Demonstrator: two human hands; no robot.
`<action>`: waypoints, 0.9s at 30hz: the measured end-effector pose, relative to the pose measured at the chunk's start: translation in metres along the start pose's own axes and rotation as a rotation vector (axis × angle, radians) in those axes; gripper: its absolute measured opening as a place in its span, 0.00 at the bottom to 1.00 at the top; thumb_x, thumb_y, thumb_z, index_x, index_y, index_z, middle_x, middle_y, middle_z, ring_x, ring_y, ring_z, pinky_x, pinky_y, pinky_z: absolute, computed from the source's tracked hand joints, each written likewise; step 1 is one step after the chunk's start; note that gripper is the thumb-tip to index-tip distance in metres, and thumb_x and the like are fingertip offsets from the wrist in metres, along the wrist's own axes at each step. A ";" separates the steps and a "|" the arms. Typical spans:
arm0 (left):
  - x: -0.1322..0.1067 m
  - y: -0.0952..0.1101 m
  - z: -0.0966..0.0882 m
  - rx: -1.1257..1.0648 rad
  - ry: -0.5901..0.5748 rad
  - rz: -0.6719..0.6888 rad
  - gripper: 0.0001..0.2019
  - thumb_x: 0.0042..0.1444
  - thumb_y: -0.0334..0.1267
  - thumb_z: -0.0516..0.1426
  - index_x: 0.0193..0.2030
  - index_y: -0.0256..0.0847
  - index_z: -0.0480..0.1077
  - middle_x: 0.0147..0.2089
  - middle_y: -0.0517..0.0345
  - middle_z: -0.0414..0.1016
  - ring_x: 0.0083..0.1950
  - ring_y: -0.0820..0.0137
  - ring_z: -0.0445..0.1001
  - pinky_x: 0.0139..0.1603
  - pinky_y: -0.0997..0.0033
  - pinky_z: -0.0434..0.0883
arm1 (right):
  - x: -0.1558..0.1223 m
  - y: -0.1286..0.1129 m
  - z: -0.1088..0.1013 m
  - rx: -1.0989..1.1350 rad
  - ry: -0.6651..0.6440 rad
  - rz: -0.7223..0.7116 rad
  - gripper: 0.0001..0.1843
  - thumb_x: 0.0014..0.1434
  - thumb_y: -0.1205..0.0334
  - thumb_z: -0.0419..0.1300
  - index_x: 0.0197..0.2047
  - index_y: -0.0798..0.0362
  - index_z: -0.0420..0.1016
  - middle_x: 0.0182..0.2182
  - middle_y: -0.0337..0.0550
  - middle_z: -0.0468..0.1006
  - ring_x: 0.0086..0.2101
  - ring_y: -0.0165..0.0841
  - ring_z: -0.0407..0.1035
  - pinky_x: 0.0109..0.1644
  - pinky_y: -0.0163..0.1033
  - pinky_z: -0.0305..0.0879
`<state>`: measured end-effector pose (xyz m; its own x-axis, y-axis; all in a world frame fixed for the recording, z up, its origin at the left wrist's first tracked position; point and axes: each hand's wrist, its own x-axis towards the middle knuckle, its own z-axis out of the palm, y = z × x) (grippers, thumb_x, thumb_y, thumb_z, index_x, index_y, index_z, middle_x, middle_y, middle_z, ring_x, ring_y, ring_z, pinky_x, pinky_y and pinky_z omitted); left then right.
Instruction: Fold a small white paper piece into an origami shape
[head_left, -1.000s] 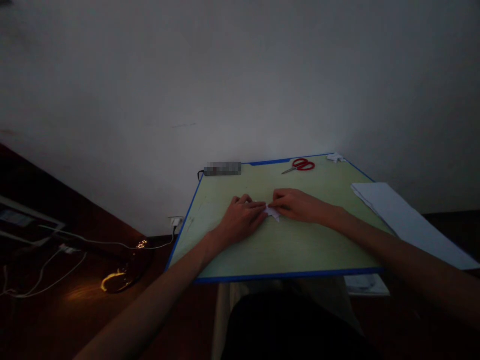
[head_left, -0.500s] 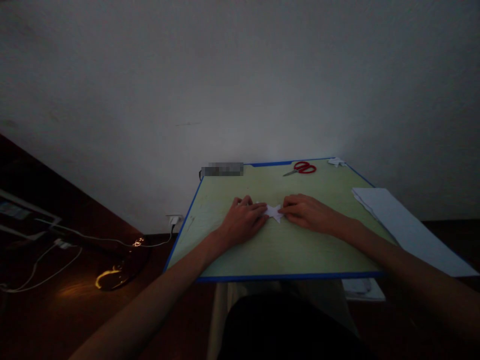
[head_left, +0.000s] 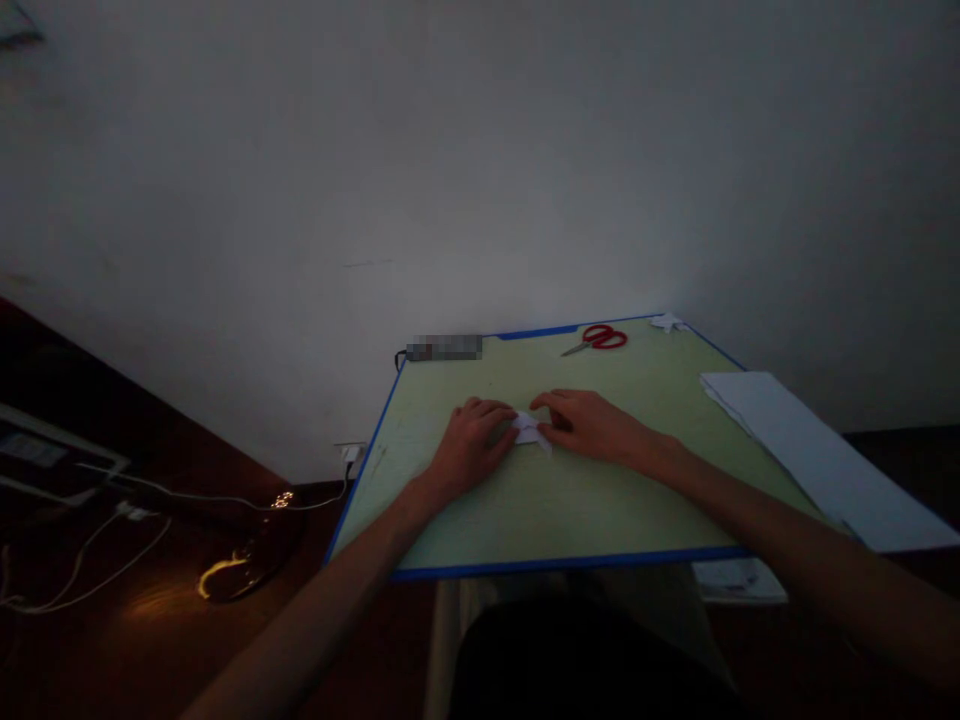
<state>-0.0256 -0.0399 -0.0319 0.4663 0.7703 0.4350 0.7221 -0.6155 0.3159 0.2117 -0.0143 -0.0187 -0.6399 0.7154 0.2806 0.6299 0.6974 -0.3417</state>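
Observation:
A small white paper star [head_left: 526,428] lies on the pale green board of a small table, one point toward me and its left part covered by fingers. My left hand [head_left: 474,442] rests over that left side, its fingers closed together and its thumb along the near edge, gripping the paper against the board. From the right, my right hand [head_left: 581,422] has curled fingers at the star's other end; the thumb touches the paper and the index finger arches above it.
Red-handled scissors [head_left: 600,338] lie at the back of the board [head_left: 570,510]. Cut white paper [head_left: 666,322] sits in the back right corner. White sheets [head_left: 810,455] overhang the right edge. A blurred-out grey object [head_left: 444,347] is at the back left, by the wall.
Both hands and the paper star have shifted slightly left in view. My right hand's fingers have moved in over the star's right part, covering or bending it. The view has tilted a little.

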 end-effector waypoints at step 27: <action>0.044 -0.005 0.013 0.106 -0.068 0.006 0.18 0.59 0.23 0.56 0.49 0.42 0.81 0.48 0.49 0.81 0.49 0.60 0.74 0.51 0.60 0.70 | 0.027 0.039 0.015 0.101 0.105 0.146 0.10 0.62 0.57 0.64 0.41 0.54 0.80 0.34 0.44 0.77 0.34 0.33 0.70 0.39 0.37 0.63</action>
<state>-0.0022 -0.0005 -0.0249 0.5015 0.7784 0.3777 0.7677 -0.6016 0.2207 0.2120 0.0317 -0.0375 -0.4921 0.8126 0.3121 0.6617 0.5822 -0.4725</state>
